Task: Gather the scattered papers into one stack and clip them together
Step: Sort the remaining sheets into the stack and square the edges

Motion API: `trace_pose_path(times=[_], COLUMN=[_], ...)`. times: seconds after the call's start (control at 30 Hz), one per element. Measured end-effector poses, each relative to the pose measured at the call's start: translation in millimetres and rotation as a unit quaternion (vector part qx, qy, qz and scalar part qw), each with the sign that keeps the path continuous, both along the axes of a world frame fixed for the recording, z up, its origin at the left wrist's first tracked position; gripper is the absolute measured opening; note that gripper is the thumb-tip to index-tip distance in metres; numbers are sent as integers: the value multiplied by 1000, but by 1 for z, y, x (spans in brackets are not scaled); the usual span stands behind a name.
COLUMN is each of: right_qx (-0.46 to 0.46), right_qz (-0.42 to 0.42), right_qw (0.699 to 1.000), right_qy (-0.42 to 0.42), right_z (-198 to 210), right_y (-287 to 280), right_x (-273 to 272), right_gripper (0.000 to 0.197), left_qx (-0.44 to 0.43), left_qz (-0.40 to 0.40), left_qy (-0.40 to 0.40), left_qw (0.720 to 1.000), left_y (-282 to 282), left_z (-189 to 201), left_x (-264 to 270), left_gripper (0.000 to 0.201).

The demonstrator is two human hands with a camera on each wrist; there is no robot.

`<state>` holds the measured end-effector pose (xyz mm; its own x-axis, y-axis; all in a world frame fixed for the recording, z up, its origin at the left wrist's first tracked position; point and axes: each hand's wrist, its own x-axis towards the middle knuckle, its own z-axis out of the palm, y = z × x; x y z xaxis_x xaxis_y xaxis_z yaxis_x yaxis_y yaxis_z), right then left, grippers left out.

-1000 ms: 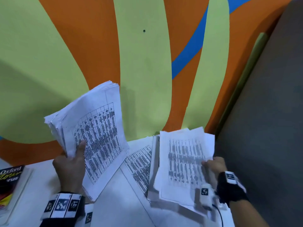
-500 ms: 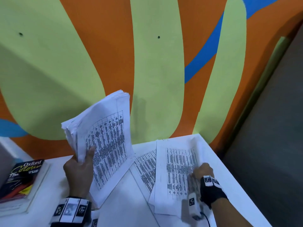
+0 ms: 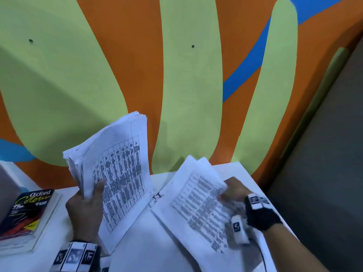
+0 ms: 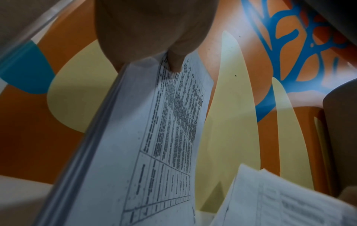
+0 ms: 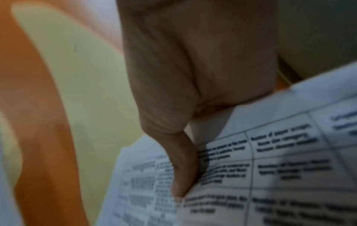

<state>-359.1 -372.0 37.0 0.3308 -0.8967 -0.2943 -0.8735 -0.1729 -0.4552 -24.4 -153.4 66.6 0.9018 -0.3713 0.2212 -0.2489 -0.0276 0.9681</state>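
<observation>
Orange and green mural wall [image 3: 186, 75] behind a white table [image 3: 141, 248], with an Oxford book [image 3: 27, 211] parked off to the left. So the left hand [image 3: 86, 211] has the thick stack of papers [image 3: 117, 173] propped up on its bottom edge on the table, thumb clamped across the printed front and the other fingers out of sight behind. The right hand [image 3: 233, 191] is pinching a smaller bunch of sheets [image 3: 198, 195], thumb on top, one side lifted off the table and the sheets fanned unevenly. It's blurry, so my guess is it's mid-move. One more page [image 3: 157, 195] peeks out between the two piles.

If I were doing this bit, I'd bring the right bunch flat against the printed face of the big stack, loosen the left thumb just enough to let it in, then tap the whole lot on the table to square the edges. Don't forget the stray page underneath. No clip anywhere in view, so that comes later.
</observation>
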Motion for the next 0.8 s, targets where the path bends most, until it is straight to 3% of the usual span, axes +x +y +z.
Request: trace_pose_path(times=[0.17, 0.37, 0.47, 0.6, 0.7, 0.8], right_qx=[-2, 24, 34, -41, -63, -53], right_qz=[-13, -31, -43, -8, -2, -7], right_qw=[986, 994, 998, 992, 965, 934], right_qy=[169, 101, 36, -117, -254, -352], right_z=[-67, -80, -69, -36, 7, 49], right_y=[10, 6, 14, 23, 23, 21], right_x=[33, 37, 33, 18, 4, -3], right_gripper=[48, 46, 64, 7, 3, 8], left_qx=[7, 18, -2, -10, -18, -38], left_qz=[3, 14, 13, 15, 33, 18], left_qy=[5, -6, -3, 10, 33, 48], left_qw=[1000, 1000, 1000, 1000, 999, 998], left_y=[9, 21, 23, 26, 25, 17], left_z=[0, -5, -5, -9, -11, -2], left_x=[2, 7, 10, 22, 30, 22], left_gripper=[47, 49, 44, 43, 44, 28])
